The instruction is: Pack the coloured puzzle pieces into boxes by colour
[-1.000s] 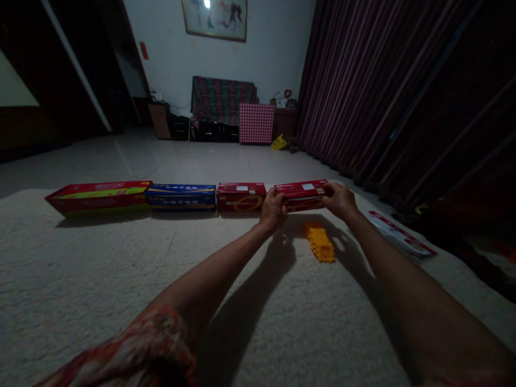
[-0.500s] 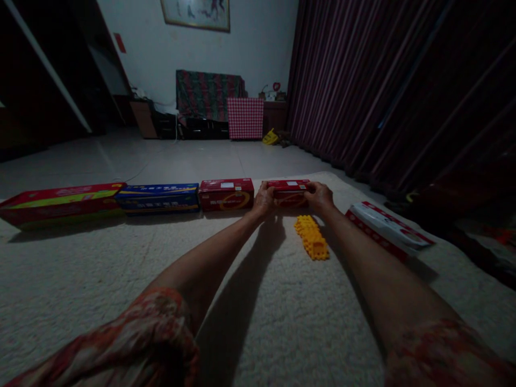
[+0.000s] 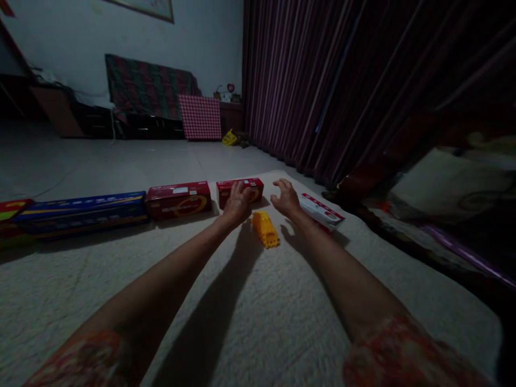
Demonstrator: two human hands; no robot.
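Note:
My left hand (image 3: pixel 237 204) is open with its fingers apart, in front of the small red box (image 3: pixel 253 189) at the right end of a row. Whether it touches that box I cannot tell. Holding nothing, my right hand (image 3: pixel 285 198) is raised and open, between the small red box and a white and red package (image 3: pixel 321 210). A yellow toothed plastic piece (image 3: pixel 266 230) lies on the pale mat between my hands. Further left in the row stand another red box (image 3: pixel 178 200), a blue box (image 3: pixel 86 215) and a red and yellow-green box (image 3: pixel 12 223).
The pale mat (image 3: pixel 282 322) ends at a tiled floor (image 3: pixel 161 158). Purple curtains (image 3: pixel 298 80) hang at the right. By the back wall are a cloth-covered item (image 3: pixel 151 88), a checked cloth (image 3: pixel 200 117) and a yellow object (image 3: pixel 229 138).
Both hands have let go of the small red box; the right one has moved away from it and its fingers have opened. The view has turned right, so the boxes appear further left.

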